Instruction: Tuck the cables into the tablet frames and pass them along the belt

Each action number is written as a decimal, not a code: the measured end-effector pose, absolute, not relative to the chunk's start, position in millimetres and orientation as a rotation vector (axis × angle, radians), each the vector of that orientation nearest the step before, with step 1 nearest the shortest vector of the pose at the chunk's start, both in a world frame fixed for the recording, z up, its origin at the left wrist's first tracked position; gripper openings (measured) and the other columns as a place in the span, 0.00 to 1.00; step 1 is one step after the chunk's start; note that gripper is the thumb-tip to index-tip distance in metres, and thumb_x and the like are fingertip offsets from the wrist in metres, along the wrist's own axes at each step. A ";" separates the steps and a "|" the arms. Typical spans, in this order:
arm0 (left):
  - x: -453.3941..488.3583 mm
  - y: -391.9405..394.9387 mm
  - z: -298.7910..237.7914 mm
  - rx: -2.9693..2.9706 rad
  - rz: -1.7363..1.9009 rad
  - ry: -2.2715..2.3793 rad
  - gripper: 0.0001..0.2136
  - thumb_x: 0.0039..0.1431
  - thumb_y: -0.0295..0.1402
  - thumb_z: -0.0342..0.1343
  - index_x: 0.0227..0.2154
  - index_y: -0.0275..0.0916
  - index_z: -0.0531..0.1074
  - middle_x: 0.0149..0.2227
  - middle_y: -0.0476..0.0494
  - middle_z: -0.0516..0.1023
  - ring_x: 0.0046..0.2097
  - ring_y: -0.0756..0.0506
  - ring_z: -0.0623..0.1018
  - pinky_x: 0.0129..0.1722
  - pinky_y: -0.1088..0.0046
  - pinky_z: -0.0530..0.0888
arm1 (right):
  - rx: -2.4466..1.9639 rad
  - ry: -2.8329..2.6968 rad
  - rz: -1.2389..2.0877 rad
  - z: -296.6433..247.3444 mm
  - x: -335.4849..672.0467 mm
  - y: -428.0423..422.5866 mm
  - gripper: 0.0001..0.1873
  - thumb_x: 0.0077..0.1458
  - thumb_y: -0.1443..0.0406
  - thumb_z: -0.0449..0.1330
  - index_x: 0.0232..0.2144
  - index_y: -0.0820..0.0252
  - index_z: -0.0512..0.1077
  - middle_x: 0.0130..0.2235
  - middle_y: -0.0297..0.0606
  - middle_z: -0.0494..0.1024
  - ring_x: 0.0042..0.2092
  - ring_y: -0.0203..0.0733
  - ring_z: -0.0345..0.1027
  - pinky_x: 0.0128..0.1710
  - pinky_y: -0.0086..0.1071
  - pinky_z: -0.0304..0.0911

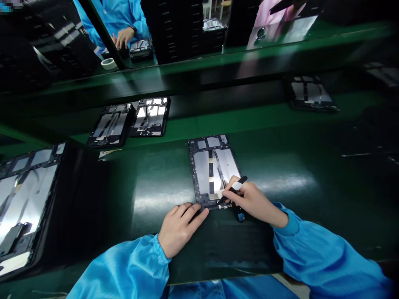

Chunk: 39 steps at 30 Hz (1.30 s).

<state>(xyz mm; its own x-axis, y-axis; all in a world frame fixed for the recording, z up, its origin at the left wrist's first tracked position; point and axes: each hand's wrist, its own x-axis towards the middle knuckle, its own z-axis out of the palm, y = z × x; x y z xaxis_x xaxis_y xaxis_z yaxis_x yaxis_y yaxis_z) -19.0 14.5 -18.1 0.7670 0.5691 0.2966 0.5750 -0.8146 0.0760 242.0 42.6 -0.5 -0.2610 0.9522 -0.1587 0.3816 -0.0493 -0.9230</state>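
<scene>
Tablet (pixel 202 172) on glossy green bench (pixel 156 182), ledge (pixel 187 70) behind; right hand (pixel 249 199) grips probable tweezers (pixel 237 185), left hand (pixel 181 226) rests loosely on tablet's corner.

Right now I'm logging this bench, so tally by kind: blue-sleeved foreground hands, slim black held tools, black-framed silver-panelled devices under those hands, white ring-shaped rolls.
Left hand and right hand: 2
Slim black tool: 1
Black-framed silver-panelled device: 1
White ring-shaped roll: 1
Total: 5
</scene>
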 end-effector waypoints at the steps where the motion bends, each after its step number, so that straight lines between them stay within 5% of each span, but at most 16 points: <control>1: -18.8 14.6 -19.0 -2.936 -0.500 -0.950 0.15 0.69 0.25 0.44 0.55 0.38 0.68 0.50 0.40 0.74 0.48 0.43 0.72 0.42 0.67 0.70 | -1.405 -1.637 1.331 -1.2 241.4 43.2 0.11 0.61 0.58 0.58 0.30 0.57 0.69 0.25 0.33 0.76 0.28 0.42 0.75 0.23 0.30 0.67; 26: 5.0 16.2 -15.4 -2.932 -0.219 -1.062 0.21 0.64 0.28 0.52 0.60 0.47 0.63 0.51 0.37 0.71 0.44 0.40 0.74 0.39 0.63 0.74 | -1.376 -1.612 1.283 -8.4 240.7 44.0 0.10 0.60 0.59 0.59 0.28 0.57 0.68 0.24 0.32 0.75 0.26 0.40 0.75 0.23 0.29 0.67; 32: -13.6 27.2 -17.1 -3.058 -0.524 -0.978 0.14 0.68 0.28 0.48 0.54 0.42 0.68 0.57 0.40 0.70 0.52 0.44 0.72 0.49 0.65 0.73 | -1.337 -1.492 1.323 -7.6 239.9 42.8 0.13 0.57 0.56 0.61 0.27 0.57 0.67 0.22 0.31 0.73 0.25 0.41 0.75 0.20 0.28 0.68; 39: 13.5 36.4 -19.9 -2.954 -0.588 -0.891 0.13 0.67 0.36 0.53 0.51 0.40 0.71 0.47 0.41 0.77 0.46 0.44 0.75 0.42 0.68 0.72 | -1.292 -1.139 1.027 -10.6 238.7 43.1 0.19 0.54 0.49 0.64 0.26 0.56 0.67 0.20 0.30 0.71 0.23 0.40 0.74 0.22 0.30 0.69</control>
<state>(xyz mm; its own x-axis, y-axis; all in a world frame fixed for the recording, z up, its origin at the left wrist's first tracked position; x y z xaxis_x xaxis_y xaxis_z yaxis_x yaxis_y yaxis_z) 13.5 36.4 -19.9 0.7690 0.5336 0.3521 0.5339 -0.8390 0.1054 238.7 43.1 -10.6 0.1690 0.9845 0.0464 0.0560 0.0374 -0.9977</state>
